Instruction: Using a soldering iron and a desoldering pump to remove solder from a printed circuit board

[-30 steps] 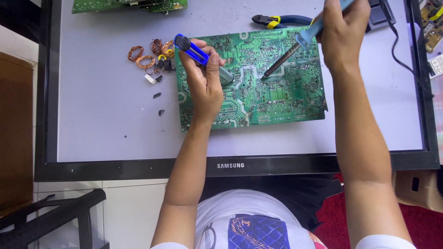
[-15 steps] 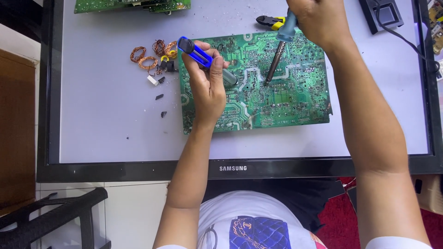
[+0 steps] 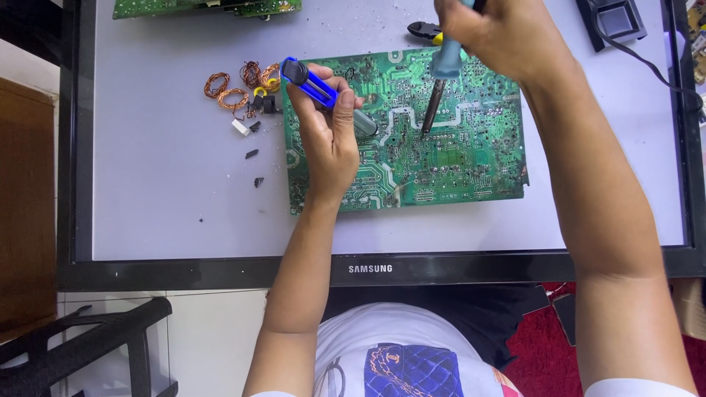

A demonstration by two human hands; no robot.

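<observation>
A green circuit board (image 3: 456, 158) lies solder side up on a flat screen panel (image 3: 162, 191) used as a work surface. My left hand (image 3: 331, 140) rests on the board's left part and grips a blue desoldering pump (image 3: 316, 87), its grey tip pointing at the board's middle. My right hand (image 3: 500, 33) holds a soldering iron (image 3: 440, 81) by its light blue handle, nearly upright. The iron's dark tip touches the board near its centre, a little right of the pump's tip.
Copper wire coils (image 3: 235, 87) and small dark parts (image 3: 254, 154) lie left of the board. Pliers (image 3: 423, 31) sit behind it, another green board (image 3: 206, 7) at the top left. A black box with a cord (image 3: 618, 18) is at top right. A dark stand (image 3: 81, 345) sits lower left.
My right hand has swung the soldering iron from a slanted pose to nearly upright and brought it leftward, with the tip on the board's centre. The left hand with the pump has stayed put.
</observation>
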